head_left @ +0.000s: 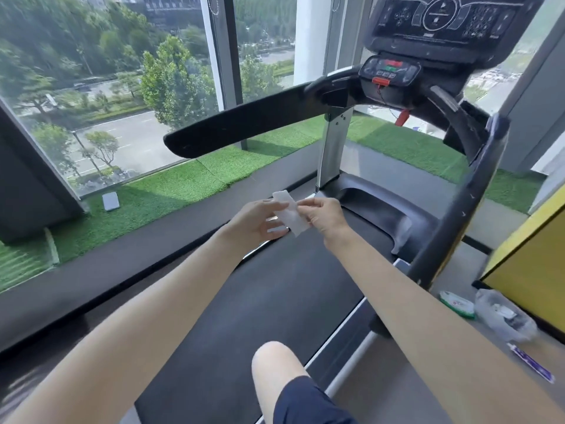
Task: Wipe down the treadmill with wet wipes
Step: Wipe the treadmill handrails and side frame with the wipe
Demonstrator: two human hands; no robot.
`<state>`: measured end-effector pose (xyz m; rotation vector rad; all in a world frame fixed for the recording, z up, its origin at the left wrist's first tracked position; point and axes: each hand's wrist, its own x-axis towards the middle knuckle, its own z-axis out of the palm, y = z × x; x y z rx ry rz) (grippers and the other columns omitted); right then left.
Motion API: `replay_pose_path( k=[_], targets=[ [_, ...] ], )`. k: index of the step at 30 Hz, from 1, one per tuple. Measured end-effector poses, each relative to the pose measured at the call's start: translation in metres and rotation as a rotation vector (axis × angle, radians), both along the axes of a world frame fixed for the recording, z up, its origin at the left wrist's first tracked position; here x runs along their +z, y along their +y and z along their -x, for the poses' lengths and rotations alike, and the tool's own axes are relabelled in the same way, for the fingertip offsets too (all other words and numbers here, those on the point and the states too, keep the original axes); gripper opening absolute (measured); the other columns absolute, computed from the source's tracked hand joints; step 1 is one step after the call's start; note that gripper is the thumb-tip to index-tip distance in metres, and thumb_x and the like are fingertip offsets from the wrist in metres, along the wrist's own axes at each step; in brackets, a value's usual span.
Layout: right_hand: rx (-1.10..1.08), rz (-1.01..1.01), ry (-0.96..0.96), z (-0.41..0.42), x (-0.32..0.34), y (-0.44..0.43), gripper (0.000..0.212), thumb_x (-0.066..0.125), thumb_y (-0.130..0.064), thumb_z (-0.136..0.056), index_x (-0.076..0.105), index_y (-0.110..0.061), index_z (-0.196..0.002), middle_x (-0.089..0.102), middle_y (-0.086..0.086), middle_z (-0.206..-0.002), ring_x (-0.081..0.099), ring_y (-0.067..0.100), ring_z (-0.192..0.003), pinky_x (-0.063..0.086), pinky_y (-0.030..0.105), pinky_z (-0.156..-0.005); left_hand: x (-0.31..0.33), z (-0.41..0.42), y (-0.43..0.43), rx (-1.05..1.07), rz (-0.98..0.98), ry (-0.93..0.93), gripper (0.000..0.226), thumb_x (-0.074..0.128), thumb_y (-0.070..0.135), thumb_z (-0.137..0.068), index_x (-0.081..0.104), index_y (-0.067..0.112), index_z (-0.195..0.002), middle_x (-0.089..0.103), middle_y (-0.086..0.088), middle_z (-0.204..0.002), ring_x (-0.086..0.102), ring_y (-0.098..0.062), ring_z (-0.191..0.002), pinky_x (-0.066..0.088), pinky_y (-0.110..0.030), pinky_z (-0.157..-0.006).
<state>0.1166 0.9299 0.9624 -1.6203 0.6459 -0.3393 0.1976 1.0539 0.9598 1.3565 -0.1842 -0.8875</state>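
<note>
Knee (275, 359): yours, over the treadmill belt (275, 286).
Grip: left hand (255, 221) and right hand (322, 215) pinch the wet wipe (290, 213), probably unfolding it.

Holds wet wipe (290, 214) between left hand (253, 221) and right hand (324, 218), over front end of treadmill belt (260, 301), knee (275, 362) over same belt, nearer the camera. Ahead and above sits console (443, 19), left handrail (244, 123) reaching back on the left, right handrail (458, 209) on the right. Left of belt, turf strip (171, 191) along window (122, 87); right of belt, on floor, wipes pack (457, 304), plastic bag (504, 313) just beside it, tube (530, 364) nearer.
</note>
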Motion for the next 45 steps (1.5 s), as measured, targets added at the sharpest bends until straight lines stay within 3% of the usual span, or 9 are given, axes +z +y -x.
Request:
replay_pose_path(
  k=[11,14,17,21,27,33,37,41,45],
  targets=[
    [-0.177,-0.173,-0.018,-0.119,-0.028,-0.027,0.029,0.066,-0.003,-0.082,0.057,-0.01,-0.108,0.056,0.006,-0.082,0.057,0.014,-0.056,0.051,0.026,-0.071,-0.029,-0.135,-0.054,0.017,-0.011,0.116,0.005,0.058,0.014,-0.09,0.061,0.012,-0.094,0.06,-0.006,-0.081,0.061,-0.017,-0.062,0.048,-0.02,-0.046],
    [-0.28,-0.24,0.015,-0.138,-0.018,-0.054,0.025,0.07,-0.008,-0.082,0.057,-0.01,-0.103,0.061,0.008,-0.093,0.06,0.008,-0.051,0.05,0.017,-0.062,-0.007,-0.161,-0.095,-0.049,-0.097,0.122,0.019,0.061,0.011,-0.089,0.061,0.005,-0.107,0.066,-0.016,-0.102,0.063,-0.027,-0.082,0.058,-0.033,-0.069],
    [-0.395,-0.288,0.04,-0.151,0.004,-0.086,0.021,0.07,-0.009,-0.08,0.059,-0.013,-0.097,0.063,0.008,-0.096,0.059,0.011,-0.058,0.046,0.016,-0.059,0.023,-0.176,-0.137,-0.144,-0.143,0.097,0.038,0.06,0.007,-0.088,0.055,-0.006,-0.124,0.063,-0.025,-0.114,0.061,-0.033,-0.094,0.047,-0.052,-0.096],
    [-0.507,-0.293,0.054,-0.149,0.04,-0.127,0.018,0.068,-0.007,-0.081,0.06,-0.014,-0.096,0.064,0.0,-0.088,0.058,0.01,-0.06,0.041,0.012,-0.051,0.06,-0.172,-0.188,-0.294,-0.176,0.039,0.029,0.058,0.007,-0.089,0.06,-0.005,-0.115,0.066,-0.017,-0.097,0.064,-0.029,-0.08,0.054,-0.035,-0.071],
    [-0.754,-0.262,0.062,-0.089,0.073,-0.182,0.009,0.064,-0.013,-0.086,0.058,-0.017,-0.081,0.062,0.0,-0.078,0.059,0.014,-0.065,0.045,0.014,-0.055,0.099,-0.127,-0.276,-0.532,-0.201,-0.031,0.004,0.065,0.0,-0.084,0.063,0.002,-0.086,0.068,-0.013,-0.079,0.064,-0.031,-0.079,0.053,-0.047,-0.08],
    [-0.982,-0.022,0.307,-0.012,0.065,-0.212,0.011,0.06,-0.018,-0.089,0.064,-0.013,-0.098,0.066,0.004,-0.095,0.062,0.022,-0.089,0.045,0.026,-0.069,0.092,-0.062,-0.351,-0.799,-0.302,-0.161,0.013,0.067,0.004,-0.085,0.065,0.004,-0.098,0.062,-0.007,-0.084,0.06,-0.021,-0.072,0.047,-0.026,-0.058],
    [-1.16,0.147,0.481,0.021,0.043,-0.22,0.015,0.056,-0.007,-0.089,0.063,-0.008,-0.103,0.064,0.009,-0.104,0.059,0.026,-0.099,0.048,0.036,-0.083,0.071,-0.034,-0.399,-1.053,-0.323,-0.511,0.005,0.067,0.01,-0.085,0.062,0.008,-0.085,0.059,-0.007,-0.081,0.055,-0.023,-0.073,0.046,-0.026,-0.066],
    [-1.298,0.264,0.653,0.035,0.019,-0.238,0.023,0.056,-0.005,-0.087,0.059,-0.006,-0.11,0.058,0.011,-0.111,0.049,0.029,-0.111,0.044,0.04,-0.089,0.067,-0.008,-0.458,-1.231,-0.253,-0.996,0.03,0.055,0.024,-0.085,0.043,0.014,-0.06,0.041,-0.006,-0.065,0.035,-0.023,-0.064,0.033,-0.025,-0.056],
    [-1.319,0.223,0.779,0.033,0.0,-0.244,0.034,0.062,-0.011,-0.087,0.057,-0.005,-0.12,0.057,0.012,-0.118,0.049,0.032,-0.112,0.042,0.041,-0.091,0.055,0.002,-0.517,-1.238,0.023,-1.606,0.021,0.046,0.007,-0.094,0.064,0.007,-0.104,0.053,-0.013,-0.108,0.053,-0.031,-0.096,0.04,-0.031,-0.066]
  ],
)
